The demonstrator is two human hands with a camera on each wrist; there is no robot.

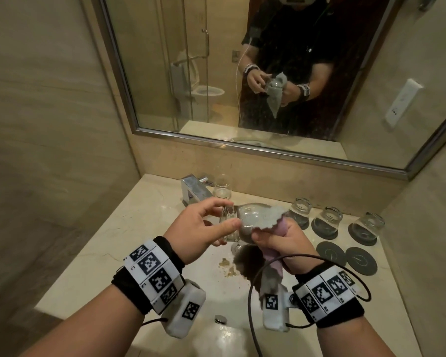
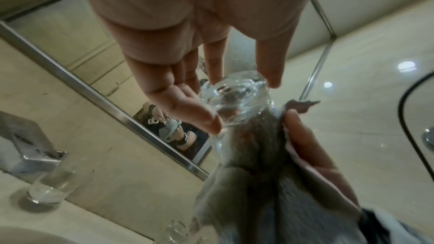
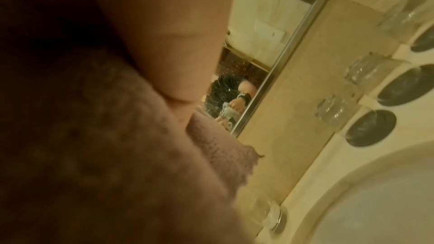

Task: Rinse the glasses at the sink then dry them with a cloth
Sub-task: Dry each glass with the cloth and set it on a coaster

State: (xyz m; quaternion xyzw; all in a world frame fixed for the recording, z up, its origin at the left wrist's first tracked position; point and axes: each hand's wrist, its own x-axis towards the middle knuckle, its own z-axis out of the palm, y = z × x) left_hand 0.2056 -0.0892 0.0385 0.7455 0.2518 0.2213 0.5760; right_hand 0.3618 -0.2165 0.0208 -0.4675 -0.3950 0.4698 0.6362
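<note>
Glass [image 1: 242, 222] being dried lies on its side in the air over the sink basin [image 1: 216, 341], mouth toward my right hand [image 1: 276, 240] and thick base toward my left hand [image 1: 204, 228]. I have the grey-and-pink cloth [image 1: 265, 217] stuffed into the bowl and bunched over the rim, my right hand clenched around it with the rest hanging down. My left hand pinches the base between thumb and fingertips [image 2: 273, 79], fingers nearly straight. To do this well I judge I should turn the base with the left while the right twists the cloth the other way, keeping the pinch firm since the glass may be slippery. 3 upturned glasses [image 1: 327, 220] sit on dark coasters [image 1: 361, 258] to the right; a tall tumbler [image 1: 223, 186] stands beside the faucet [image 1: 193, 191].
</note>
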